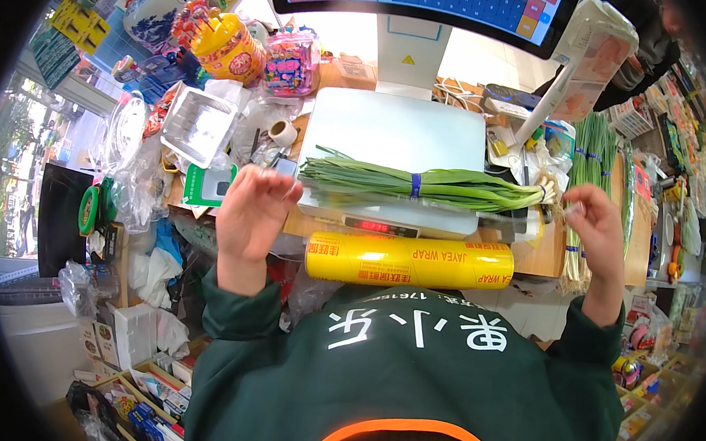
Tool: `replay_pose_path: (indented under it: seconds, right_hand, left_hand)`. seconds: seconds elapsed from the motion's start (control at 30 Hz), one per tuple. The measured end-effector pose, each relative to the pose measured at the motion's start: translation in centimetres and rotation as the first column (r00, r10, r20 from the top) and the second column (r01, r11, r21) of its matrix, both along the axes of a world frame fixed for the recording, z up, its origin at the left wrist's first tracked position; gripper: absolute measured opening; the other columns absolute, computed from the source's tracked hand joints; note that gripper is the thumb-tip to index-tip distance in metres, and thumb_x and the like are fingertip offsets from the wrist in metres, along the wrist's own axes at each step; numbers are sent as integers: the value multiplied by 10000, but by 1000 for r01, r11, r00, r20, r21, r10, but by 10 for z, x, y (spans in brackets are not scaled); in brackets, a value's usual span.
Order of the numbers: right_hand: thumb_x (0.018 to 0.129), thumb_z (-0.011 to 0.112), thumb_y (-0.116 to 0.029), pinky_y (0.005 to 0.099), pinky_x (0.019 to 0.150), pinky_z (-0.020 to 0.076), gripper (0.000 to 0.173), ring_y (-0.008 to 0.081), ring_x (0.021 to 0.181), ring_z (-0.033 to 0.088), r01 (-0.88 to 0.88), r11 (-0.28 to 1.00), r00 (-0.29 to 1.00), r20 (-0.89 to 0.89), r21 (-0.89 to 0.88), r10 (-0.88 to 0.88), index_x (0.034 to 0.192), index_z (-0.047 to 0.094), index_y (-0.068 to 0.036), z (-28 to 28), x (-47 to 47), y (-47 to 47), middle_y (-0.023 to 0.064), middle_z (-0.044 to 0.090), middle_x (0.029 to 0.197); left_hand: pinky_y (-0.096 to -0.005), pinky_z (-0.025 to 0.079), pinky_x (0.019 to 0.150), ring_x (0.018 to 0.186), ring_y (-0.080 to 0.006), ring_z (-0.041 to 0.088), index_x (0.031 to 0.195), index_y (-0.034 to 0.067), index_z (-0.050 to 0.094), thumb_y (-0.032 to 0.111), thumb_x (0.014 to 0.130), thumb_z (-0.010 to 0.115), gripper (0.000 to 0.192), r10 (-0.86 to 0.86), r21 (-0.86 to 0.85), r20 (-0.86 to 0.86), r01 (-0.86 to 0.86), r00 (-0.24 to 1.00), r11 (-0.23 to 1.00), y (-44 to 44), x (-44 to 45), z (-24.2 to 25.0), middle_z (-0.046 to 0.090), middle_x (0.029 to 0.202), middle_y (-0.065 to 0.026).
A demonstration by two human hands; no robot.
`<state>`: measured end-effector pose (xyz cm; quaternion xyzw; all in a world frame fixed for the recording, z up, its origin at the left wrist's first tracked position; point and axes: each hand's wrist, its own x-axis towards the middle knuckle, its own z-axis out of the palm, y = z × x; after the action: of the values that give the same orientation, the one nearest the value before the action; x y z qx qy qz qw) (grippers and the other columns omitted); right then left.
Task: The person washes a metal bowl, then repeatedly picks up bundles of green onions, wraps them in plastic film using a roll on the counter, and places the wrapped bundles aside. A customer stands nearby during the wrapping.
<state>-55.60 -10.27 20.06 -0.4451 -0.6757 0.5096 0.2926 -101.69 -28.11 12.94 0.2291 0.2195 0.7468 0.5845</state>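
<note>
A bundle of green onions (452, 189), tied with purple bands, lies across the white weighing scale platform (395, 126), its roots pointing right. Along the bundle's near side runs a faint, glossy strip of clear plastic film (384, 200), reaching towards both hands. My left hand (253, 214) is raised at the scale's left, fingers bent and thumb hidden; its grip on the film is unclear. By the roots, the thumb and fingers of my right hand (592, 226) pinch something clear, seemingly the film's end. A yellow roll of cling wrap (410, 261) sits between the scale and my body.
A touch screen (475, 13) stands behind the scale. At left are a white foam tray (198, 126), a green-framed box (209, 185) and candy tubs (230, 49). More green onions (593, 156) lie at right, below a white-armed device (581, 64). Someone in dark clothes is beyond.
</note>
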Motion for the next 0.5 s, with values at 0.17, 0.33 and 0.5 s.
replay_pose_path:
  seconds: [0.17, 0.33, 0.5]
  right_hand:
    - [833, 628, 74, 200, 659, 383, 251, 47, 733, 439, -39, 982, 988, 156, 187, 9, 1070, 656, -5, -16, -14, 54, -48, 449, 808]
    - [824, 680, 29, 226, 613, 414, 146, 64, 680, 473, -7, 947, 960, 267, 321, -84, 965, 676, -7, -45, -27, 84, -22, 514, 776]
    - [831, 706, -12, 236, 621, 422, 85, 80, 684, 504, -84, 872, 950, 304, 482, -76, 907, 671, 5, -48, -23, 92, 0, 580, 790]
  left_hand:
    - [-445, 462, 1017, 1116, -224, 644, 1074, 73, 660, 192, 1032, 529, 181, -32, -45, 69, 35, 997, 998, 49, -12, -4, 710, 1109, -72]
    - [-418, 478, 985, 1099, -206, 651, 1042, 75, 681, 190, 1007, 583, 155, -51, -187, 164, 82, 985, 979, 86, -22, -19, 722, 1105, -56]
    - [-406, 479, 945, 1105, -204, 660, 1061, 84, 708, 188, 996, 591, 170, -61, -175, 174, 92, 983, 980, 87, -29, -19, 735, 1123, -52]
